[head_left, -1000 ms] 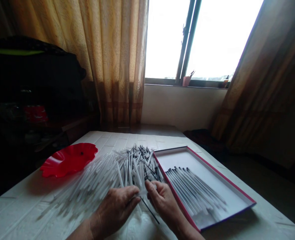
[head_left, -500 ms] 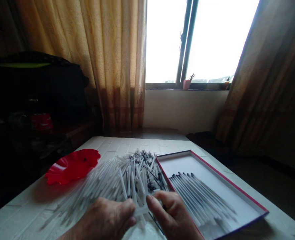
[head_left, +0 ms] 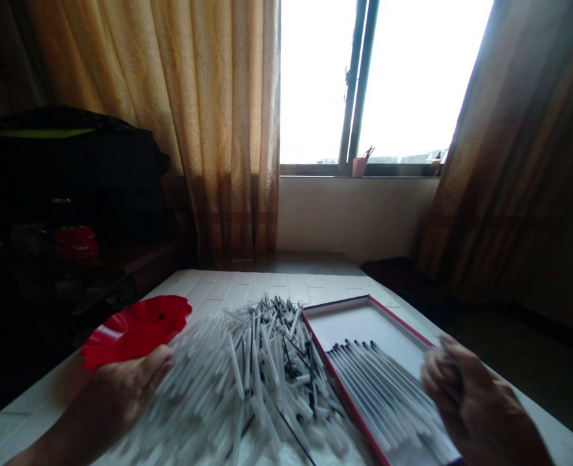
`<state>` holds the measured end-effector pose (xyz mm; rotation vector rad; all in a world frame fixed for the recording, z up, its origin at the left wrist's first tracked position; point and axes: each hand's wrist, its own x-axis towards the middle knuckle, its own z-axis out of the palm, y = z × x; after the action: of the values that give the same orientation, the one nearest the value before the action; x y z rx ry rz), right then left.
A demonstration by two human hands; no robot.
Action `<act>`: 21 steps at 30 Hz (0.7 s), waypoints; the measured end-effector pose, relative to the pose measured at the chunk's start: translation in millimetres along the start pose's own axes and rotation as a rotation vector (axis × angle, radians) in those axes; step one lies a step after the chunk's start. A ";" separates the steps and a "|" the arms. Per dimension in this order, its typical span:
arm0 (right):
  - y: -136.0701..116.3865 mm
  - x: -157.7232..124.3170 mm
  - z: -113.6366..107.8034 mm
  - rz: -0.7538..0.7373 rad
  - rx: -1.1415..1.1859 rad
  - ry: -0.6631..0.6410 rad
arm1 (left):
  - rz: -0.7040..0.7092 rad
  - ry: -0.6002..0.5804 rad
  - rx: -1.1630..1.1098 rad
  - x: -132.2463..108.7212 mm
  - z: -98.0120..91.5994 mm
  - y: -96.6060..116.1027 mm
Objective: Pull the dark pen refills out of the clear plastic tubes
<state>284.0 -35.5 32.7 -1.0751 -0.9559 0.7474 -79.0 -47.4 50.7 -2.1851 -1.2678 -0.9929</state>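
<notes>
My left hand [head_left: 116, 391] is at the left, beside the red dish and above the near end of a spread of clear pen barrels [head_left: 194, 369]. Its thumb and fingertips are blurred, and I cannot tell whether they hold anything. At the right, my right hand [head_left: 475, 401] hangs over the right side of a shallow box lid [head_left: 393, 319] with a red rim. Its fingers are curled closed and smeared; what lies in them cannot be made out. Inside the lid, a row of pens [head_left: 378, 388] with dark ends lies side by side.
A red wavy-rimmed dish [head_left: 136, 330] stands at the table's left. Between it and the lid lies a heap of black refills and small pen parts [head_left: 286, 362] mixed with barrels. Behind the white table [head_left: 218, 285] are curtains [head_left: 228, 129] and a window with a pink cup [head_left: 359, 167].
My hands were together at the front middle, gripping a whitish pen part between them. They have parted: the left moved left toward the dish, the right moved right over the lid.
</notes>
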 end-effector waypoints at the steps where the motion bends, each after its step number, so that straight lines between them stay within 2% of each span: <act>1: -1.7 8.3 -7.6 0.023 -0.023 0.002 | -0.024 -0.039 0.022 -2.8 0.6 -12.0; 3: 0.1 13.8 -9.0 0.033 -0.214 -0.281 | -0.126 -0.387 0.076 -0.6 6.0 -26.2; 4: 3.1 11.9 -3.6 -0.034 -0.331 -0.414 | -0.162 -0.432 0.104 4.3 11.0 -28.3; 6: 10.7 4.4 13.0 -0.248 -0.571 -0.514 | -0.242 -0.509 0.171 18.6 24.0 -26.1; 7: 14.6 1.0 21.1 -0.310 -0.673 -0.549 | -0.274 -0.535 0.196 26.4 31.1 -23.8; 10: 23.2 -0.9 34.3 -0.379 -0.911 -0.595 | -0.370 -0.608 0.256 43.0 50.2 -19.6; 14: 25.4 10.4 31.6 -0.377 -1.137 -0.613 | -0.467 -0.688 0.328 44.4 67.4 -21.5; 21: 19.5 20.1 44.4 -0.326 -1.243 -0.574 | -0.475 -0.725 0.362 44.0 83.1 -21.8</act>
<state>250.9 4.9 27.3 -1.7108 -2.1675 0.0961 -52.8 43.1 29.7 -2.0427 -2.1578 -0.0376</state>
